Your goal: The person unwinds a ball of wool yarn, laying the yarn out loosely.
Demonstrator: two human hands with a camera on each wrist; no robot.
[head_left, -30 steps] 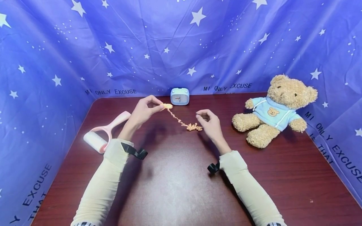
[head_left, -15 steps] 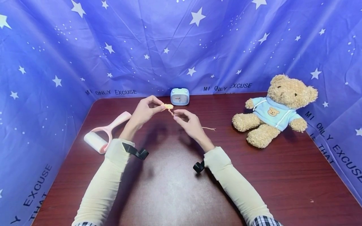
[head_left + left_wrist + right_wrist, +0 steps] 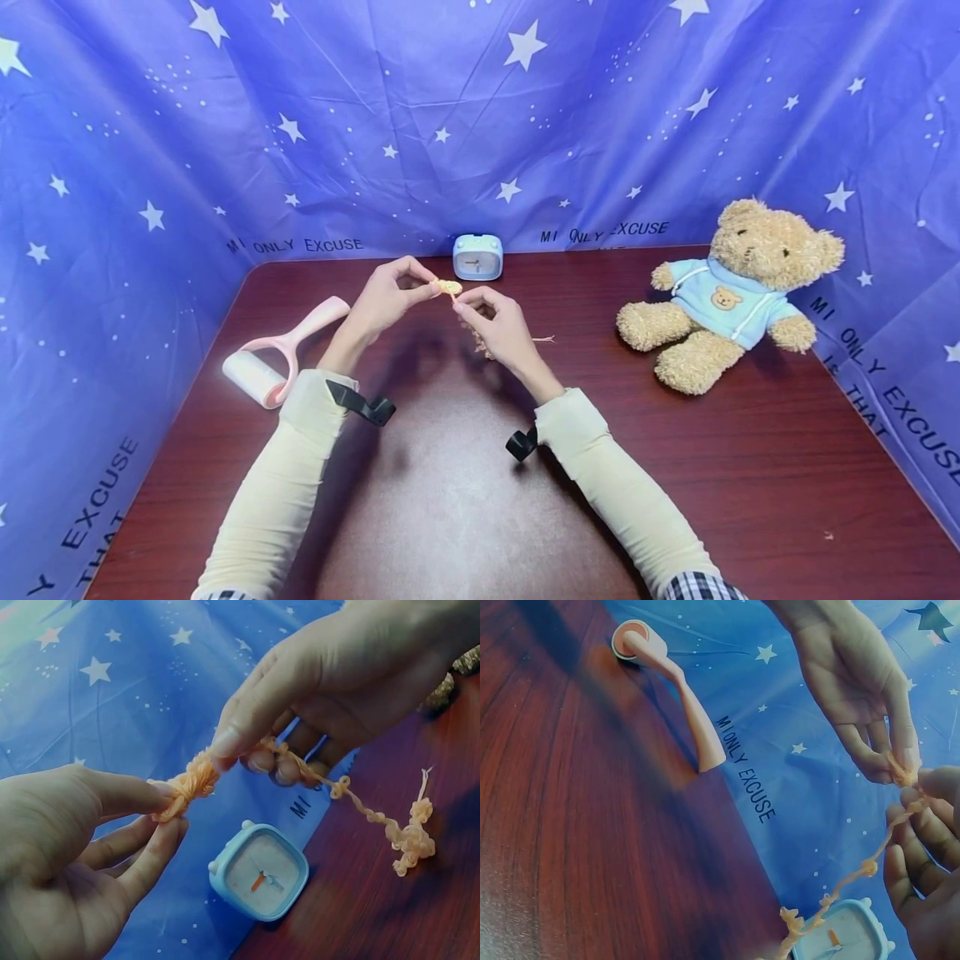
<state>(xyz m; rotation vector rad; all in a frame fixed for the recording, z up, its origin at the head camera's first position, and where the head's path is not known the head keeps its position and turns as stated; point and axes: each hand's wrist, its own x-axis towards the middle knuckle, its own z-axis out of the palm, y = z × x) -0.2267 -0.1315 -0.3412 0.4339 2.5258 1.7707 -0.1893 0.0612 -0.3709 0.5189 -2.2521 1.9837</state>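
Observation:
A small wound bundle of orange yarn (image 3: 196,780) is pinched at one end between the thumb and fingers of my left hand (image 3: 378,304). At the other end of the bundle, my right hand (image 3: 501,325) pinches the strand with thumb and fingertips. Both hands are raised over the far part of the table, fingertips close together. From the right fingers a knotted yarn tail (image 3: 367,814) runs down to a clumped knot (image 3: 412,840) with a thin loose end. In the head view the right hand hides most of this tail.
A light blue alarm clock (image 3: 477,258) stands at the table's back edge, just beyond the hands. Left of the left forearm lies a pink-handled lint roller (image 3: 255,377). A teddy bear (image 3: 723,292) in a blue top sits on the right. A starry blue curtain (image 3: 480,108) surrounds the table.
My right hand, apart from the yarn a second ago, has moved left to the bundle and now pinches the strand beside it. The left hand has stayed nearly still with its grip.

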